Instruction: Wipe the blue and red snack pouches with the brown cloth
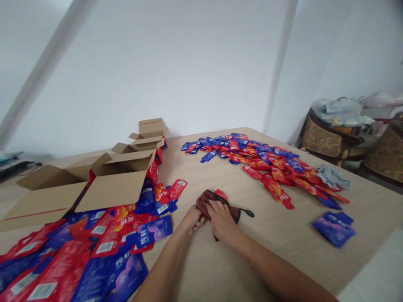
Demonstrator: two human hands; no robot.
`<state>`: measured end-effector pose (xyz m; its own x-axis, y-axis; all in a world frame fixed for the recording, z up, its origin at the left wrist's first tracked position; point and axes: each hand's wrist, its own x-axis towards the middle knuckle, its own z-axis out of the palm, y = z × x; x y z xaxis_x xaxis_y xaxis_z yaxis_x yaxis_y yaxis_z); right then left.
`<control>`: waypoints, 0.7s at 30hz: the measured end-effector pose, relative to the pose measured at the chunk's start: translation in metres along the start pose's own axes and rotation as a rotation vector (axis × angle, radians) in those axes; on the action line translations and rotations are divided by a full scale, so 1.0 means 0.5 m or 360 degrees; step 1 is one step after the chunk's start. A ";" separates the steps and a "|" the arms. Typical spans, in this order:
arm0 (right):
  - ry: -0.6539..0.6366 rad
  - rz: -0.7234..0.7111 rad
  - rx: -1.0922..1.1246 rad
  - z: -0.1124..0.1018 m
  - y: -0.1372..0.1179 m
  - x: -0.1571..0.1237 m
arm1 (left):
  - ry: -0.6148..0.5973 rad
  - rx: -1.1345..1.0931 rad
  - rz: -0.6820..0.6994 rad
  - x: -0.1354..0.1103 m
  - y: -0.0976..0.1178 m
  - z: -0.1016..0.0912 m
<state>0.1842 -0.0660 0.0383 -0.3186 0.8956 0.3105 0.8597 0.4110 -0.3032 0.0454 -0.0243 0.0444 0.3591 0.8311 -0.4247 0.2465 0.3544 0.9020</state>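
A dark brown cloth [204, 200] with black edging and a black loop lies bunched on the table in front of me. My left hand [195, 217] is closed at the cloth's left side, its fingers curled into the fabric. From above, my right hand [220, 218] grips the same cloth, fingers bent over it. Just behind the cloth shows a bit of a red packet [221, 193]; the rest of it is hidden. Nearest on the left is a small group of red and blue packets, with a red one [178, 189] on its right.
Open cardboard boxes [110, 191] line the left side, behind a heap of red and blue packets [103, 243]. A long pile of packets [270, 163] spreads across the right, with a grey cloth [333, 177] at its end. A blue packet [335, 228] lies apart. Chairs [327, 134] stand beyond.
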 end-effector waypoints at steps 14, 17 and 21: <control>0.0174 0.0503 -0.0326 -0.008 0.140 0.028 | 0.0415 -0.0818 0.0478 -0.001 0.007 -0.069; 0.0176 0.0472 -0.0318 -0.007 0.139 0.023 | 0.0635 -0.1007 0.0627 -0.004 0.014 -0.095; 0.0191 0.0469 -0.0317 -0.007 0.142 0.024 | 0.0829 -0.1174 0.0665 -0.014 0.013 -0.125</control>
<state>0.2427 -0.0266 0.0238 -0.0074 0.9393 0.3430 0.9722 0.0871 -0.2175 -0.0116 -0.0008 0.0583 -0.1943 0.9717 -0.1342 -0.4944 0.0211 0.8690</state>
